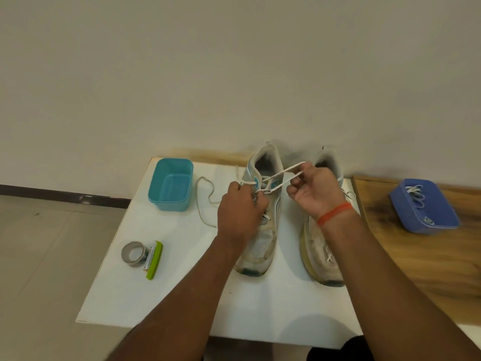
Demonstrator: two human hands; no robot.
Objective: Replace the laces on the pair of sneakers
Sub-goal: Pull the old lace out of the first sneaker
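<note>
Two worn white sneakers stand side by side on the white worktop (182, 295), toes toward the person, heels at the wall. The left hand (240, 207) pinches the lace (283, 174) at the left sneaker (263, 212); the right hand (313, 188) pinches its loop beside the right sneaker (321, 259).

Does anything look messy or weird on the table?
A bit messy: a loose lace trails in squiggles across the white table, beside the left sneaker. Both sneakers' toes look dirty and worn. Nothing is spilled or tipped over.
</note>
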